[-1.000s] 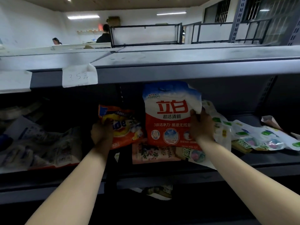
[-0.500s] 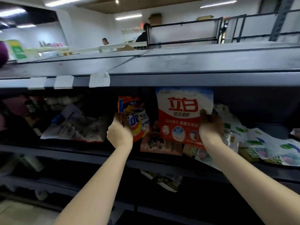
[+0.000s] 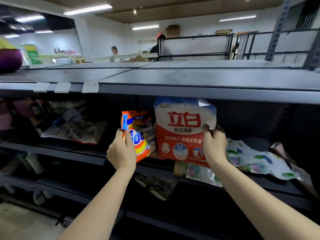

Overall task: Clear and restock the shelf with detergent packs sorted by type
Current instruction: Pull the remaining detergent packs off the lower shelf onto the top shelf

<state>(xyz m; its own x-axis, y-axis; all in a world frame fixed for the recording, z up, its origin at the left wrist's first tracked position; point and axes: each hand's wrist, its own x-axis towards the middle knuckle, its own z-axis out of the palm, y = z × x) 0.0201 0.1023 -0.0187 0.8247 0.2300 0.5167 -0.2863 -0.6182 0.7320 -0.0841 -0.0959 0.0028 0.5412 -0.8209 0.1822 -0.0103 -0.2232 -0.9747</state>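
My left hand (image 3: 122, 150) grips an orange detergent pack (image 3: 138, 135) by its left edge and holds it upright in front of the grey shelf (image 3: 190, 91). Right beside it, my right hand (image 3: 213, 146) pinches the right edge of a larger red and white detergent pack (image 3: 183, 130), also upright. The two packs touch side by side at the shelf opening. Below the red pack, white and green detergent packs (image 3: 251, 160) lie flat on the shelf board and stick out over its front edge.
A heap of pale packs (image 3: 76, 129) lies on the shelf to the left. More packs (image 3: 155, 186) sit on the lower shelf. White price tags (image 3: 90, 87) hang on the upper shelf's front edge. Two people stand far behind, beyond black railings (image 3: 195, 47).
My view has swung left and closer. Both hands have drawn their packs outward from the shelf, and the orange pack now stands upright against the red one. The pink pack beneath is no longer seen.
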